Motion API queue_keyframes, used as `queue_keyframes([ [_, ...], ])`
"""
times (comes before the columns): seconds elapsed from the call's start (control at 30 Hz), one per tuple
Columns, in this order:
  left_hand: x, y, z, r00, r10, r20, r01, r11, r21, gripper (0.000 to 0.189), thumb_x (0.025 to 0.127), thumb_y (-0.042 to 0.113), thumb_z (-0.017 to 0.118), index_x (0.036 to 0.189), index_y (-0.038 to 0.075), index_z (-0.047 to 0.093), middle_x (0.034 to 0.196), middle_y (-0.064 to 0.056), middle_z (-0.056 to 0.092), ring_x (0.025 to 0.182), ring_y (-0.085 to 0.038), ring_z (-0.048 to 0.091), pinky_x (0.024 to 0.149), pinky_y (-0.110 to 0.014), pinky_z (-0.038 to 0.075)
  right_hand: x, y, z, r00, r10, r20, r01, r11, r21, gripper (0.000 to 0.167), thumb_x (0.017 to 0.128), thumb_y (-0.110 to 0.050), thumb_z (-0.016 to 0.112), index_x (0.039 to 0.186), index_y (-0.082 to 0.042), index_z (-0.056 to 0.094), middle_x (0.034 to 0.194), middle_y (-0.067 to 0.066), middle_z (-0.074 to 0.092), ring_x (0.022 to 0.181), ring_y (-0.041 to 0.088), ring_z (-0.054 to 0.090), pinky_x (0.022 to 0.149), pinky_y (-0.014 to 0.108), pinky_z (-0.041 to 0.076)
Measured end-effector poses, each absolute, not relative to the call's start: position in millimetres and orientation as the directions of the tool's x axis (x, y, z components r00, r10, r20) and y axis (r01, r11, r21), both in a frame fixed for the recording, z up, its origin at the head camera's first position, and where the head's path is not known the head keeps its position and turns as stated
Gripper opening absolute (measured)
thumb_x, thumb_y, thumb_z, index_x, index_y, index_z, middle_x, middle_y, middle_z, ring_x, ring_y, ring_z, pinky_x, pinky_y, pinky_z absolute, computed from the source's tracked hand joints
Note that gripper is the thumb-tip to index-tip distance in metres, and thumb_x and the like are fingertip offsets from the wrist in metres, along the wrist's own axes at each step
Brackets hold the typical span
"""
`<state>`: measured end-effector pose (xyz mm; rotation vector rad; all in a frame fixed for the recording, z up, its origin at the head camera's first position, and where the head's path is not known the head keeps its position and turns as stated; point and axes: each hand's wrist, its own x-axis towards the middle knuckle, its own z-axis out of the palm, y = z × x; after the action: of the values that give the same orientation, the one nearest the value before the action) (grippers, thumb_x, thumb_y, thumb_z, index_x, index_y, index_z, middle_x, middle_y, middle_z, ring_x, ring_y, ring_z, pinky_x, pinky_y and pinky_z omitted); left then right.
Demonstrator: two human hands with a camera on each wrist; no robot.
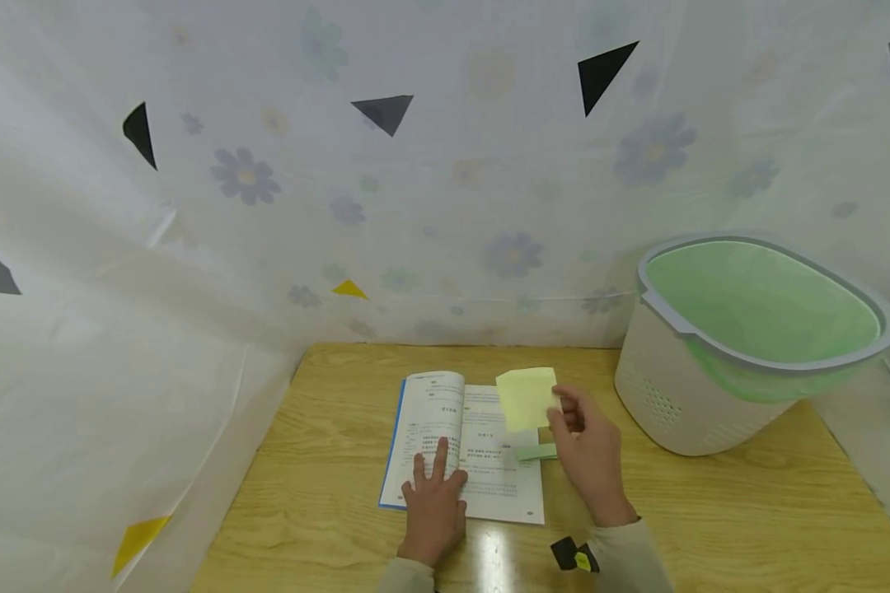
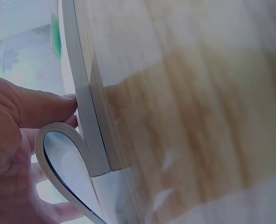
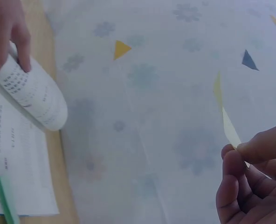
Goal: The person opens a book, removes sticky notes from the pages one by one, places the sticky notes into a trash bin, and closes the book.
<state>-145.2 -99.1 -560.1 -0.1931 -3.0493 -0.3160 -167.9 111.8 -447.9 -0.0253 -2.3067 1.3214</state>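
An open book (image 1: 489,486) with printed pages and a blue cover edge lies on the table. My left hand (image 1: 435,502) rests on it with spread fingers, pressing the left page near the spine; the left wrist view shows the thumb (image 2: 47,108) against the page block and the left half curving up. My right hand (image 1: 589,449) pinches a pale yellow sticky note (image 1: 526,399) by its right edge between thumb and fingers. The note is held above the right page and overlaps its top in the head view. A green strip (image 1: 536,452) sticks out at that page's right edge, below the note.
A light laundry basket (image 1: 660,403) with a grey rim and green lining stands at the table's back right. The wooden table (image 1: 326,445) meets a flowered white curtain (image 1: 445,206) behind and at the left. Black and yellow patches (image 1: 574,553) show by the right sleeve.
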Motion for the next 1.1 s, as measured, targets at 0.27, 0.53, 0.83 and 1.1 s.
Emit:
queue_keyframes([
  [0.27,-146.2,-100.4,-561.0,-0.99,0.113,0.081,0.128,0.968,0.217,0.034,0.081,0.023,0.076,0.114,0.021,0.07,0.162,-0.008,0.033,0.137,-0.053,0.036,0.09,-0.07,0.043,-161.6,144.4,-406.9,-0.74,0.353,0.572,-0.414,0.43,-0.802,0.027,0.089,0.007,0.064,0.116,0.006,0.066,0.087,0.0,0.069,0.073,-0.008,0.055,0.067,0.004,0.044],
  [0.53,-145.8,-100.8,-559.5,-0.992,0.114,0.047,0.121,0.97,0.21,0.034,0.083,0.024,0.074,0.117,0.022,0.069,0.164,-0.007,0.029,0.14,-0.053,0.033,0.093,-0.07,0.041,-167.1,191.8,-368.0,-0.446,0.592,0.672,-0.523,0.437,-0.732,0.015,0.088,0.0,0.066,0.095,0.012,0.073,0.085,-0.027,0.066,0.073,-0.009,0.057,0.069,0.01,0.044],
  [0.83,-145.8,-100.0,-558.4,-0.993,0.114,0.036,0.119,0.967,0.226,0.034,0.083,0.024,0.074,0.117,0.022,0.069,0.164,-0.007,0.029,0.141,-0.053,0.032,0.094,-0.07,0.041,-173.1,229.7,-336.6,-0.193,0.675,0.712,-0.358,0.627,-0.692,0.024,0.093,-0.011,0.059,0.092,0.004,0.078,0.086,-0.04,0.056,0.086,-0.019,0.05,0.085,0.014,0.037],
  [1.1,-145.0,-100.1,-559.2,-0.993,0.11,0.039,0.116,0.967,0.228,0.035,0.082,0.024,0.075,0.117,0.022,0.069,0.164,-0.007,0.03,0.141,-0.053,0.032,0.093,-0.069,0.041,-185.6,253.6,-348.4,-0.2,0.65,0.733,-0.205,0.704,-0.68,0.027,0.097,-0.017,0.057,0.096,-0.003,0.079,0.094,-0.017,0.071,0.091,-0.025,0.039,0.108,0.026,0.026],
])
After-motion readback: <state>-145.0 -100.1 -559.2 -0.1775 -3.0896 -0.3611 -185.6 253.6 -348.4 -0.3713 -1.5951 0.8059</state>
